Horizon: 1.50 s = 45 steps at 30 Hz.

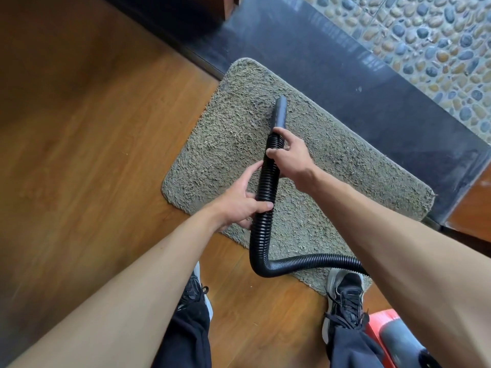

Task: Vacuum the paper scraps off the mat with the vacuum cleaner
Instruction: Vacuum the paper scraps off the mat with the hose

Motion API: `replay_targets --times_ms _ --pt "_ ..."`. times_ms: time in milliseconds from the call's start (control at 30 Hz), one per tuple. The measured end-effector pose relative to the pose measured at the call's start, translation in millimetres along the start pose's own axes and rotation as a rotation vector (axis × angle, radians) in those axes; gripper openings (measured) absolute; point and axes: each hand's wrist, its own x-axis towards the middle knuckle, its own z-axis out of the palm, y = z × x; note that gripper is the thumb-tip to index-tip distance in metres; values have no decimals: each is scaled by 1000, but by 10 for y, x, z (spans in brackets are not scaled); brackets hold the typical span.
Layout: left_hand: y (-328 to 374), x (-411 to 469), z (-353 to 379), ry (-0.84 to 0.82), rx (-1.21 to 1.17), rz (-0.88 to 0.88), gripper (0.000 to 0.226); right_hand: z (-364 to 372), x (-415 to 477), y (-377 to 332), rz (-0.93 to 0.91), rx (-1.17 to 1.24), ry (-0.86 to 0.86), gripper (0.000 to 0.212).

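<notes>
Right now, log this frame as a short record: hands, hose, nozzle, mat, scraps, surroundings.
left hand: grips hose mid-length
right hand: grips hose just behind nozzle
nozzle: points away over mat's far part; contact unclear
hose: bends near feet, then runs right
mat: grey, shaggy, on wood floor beside dark sill
scraps: none plainly visible on mat
vacuum: red and grey body, lower right corner
right shoe: toe at mat's near edge

Left hand [236, 204], right hand [292, 155] & forearms [127, 293] bare. Black trousers [186, 341], loose at hems. Black lace-up trainers [345, 290] w/ black laces, pale grey-white soles & toe caps (left trainer [194, 289] mostly hidden, white edge showing).
</notes>
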Motion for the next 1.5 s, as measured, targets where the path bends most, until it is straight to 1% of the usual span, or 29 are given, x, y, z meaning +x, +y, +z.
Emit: replay_targets --times_ms 100,300,500,667,900,967,1100,1333,1500 --pt "-57 -48 -6 -6 -11 -9 96 30 -42 33 10 0 -22 66" --pt "-250 -223 -128 24 -78 -26 94 297 -97 -50 18 -51 -135 63" --pt "-519 -463 -249 72 -195 -57 92 688 -202 -74 12 -193 -220 66" --pt "-852 -705 -367 80 -313 -91 89 1050 -373 -49 -11 -322 -284 67" --pt "-1196 -989 -407 77 -455 -132 71 1407 -587 49 -33 -469 -369 68" --pt "-1277 -1039 -399 74 -482 -145 70 1459 -634 95 -22 -477 -380 67" --pt "-1433 -1106 -351 76 -523 -168 75 1522 -740 186 -21 -499 -395 67" --pt "-1639 -1211 -219 74 -520 -168 80 1545 -877 326 31 -466 -425 66" --pt "-1538 -1154 -171 106 -472 -133 81 1444 -872 348 10 -412 -365 66"
